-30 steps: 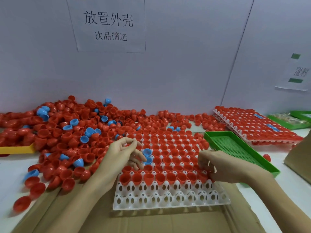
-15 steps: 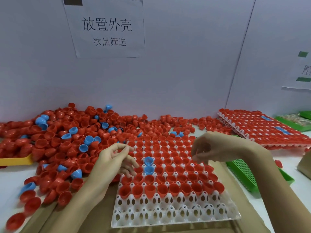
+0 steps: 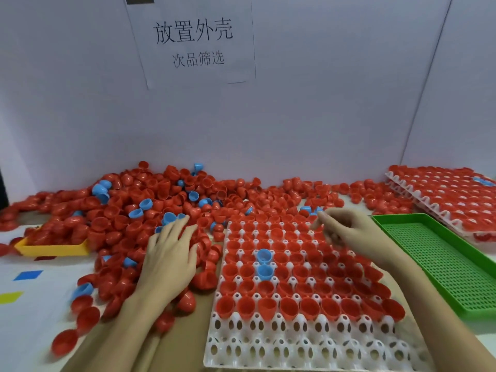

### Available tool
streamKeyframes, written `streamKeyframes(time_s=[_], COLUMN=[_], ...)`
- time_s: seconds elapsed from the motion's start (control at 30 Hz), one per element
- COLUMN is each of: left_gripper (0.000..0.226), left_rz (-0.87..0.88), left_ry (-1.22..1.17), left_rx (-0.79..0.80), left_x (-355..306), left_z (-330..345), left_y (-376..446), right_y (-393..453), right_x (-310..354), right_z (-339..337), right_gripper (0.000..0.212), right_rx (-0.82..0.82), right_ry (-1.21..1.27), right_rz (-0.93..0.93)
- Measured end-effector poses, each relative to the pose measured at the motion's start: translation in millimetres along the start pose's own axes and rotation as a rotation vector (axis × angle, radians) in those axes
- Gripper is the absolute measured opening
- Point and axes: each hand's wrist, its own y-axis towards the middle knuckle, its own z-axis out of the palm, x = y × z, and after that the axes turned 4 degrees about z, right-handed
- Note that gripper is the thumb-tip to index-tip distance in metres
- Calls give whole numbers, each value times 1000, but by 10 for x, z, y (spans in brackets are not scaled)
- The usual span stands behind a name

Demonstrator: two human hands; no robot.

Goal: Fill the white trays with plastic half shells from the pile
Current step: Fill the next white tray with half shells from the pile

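Two bare forearms — left hand, right hand — no sleeves, rings or gloves

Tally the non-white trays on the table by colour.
Green tray: 1
Yellow tray: 1
Total: 2

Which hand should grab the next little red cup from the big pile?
Probably the left hand. It already lies flat on the pile with fingers spread over red shells. The right hand hangs above the far rows of the white tray, fingers loosely curled, farther from the loose shells.
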Motion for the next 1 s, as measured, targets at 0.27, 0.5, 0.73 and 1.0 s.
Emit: streamKeyframes(time_s=[0.27, 0.5, 0.73, 1.0], left_gripper=[21, 19, 34, 30], left_rz=[-103, -90, -125, 66], left_ry=[32, 48, 16, -667], left_rx=[57, -66, 215, -5], left_x=[60, -63, -87, -499], left_z=[100, -90, -36, -194], left_y=[59, 507, 845, 322], right_y=[-52, -53, -84, -168], right_x=[2, 10, -2, 127], right_z=[49, 34, 0, -66], right_gripper=[38, 39, 38, 25], right_rx=[-11, -36, -41, 41], right_ry=[73, 95, 99, 135], right_rz=[3, 9, 37, 19])
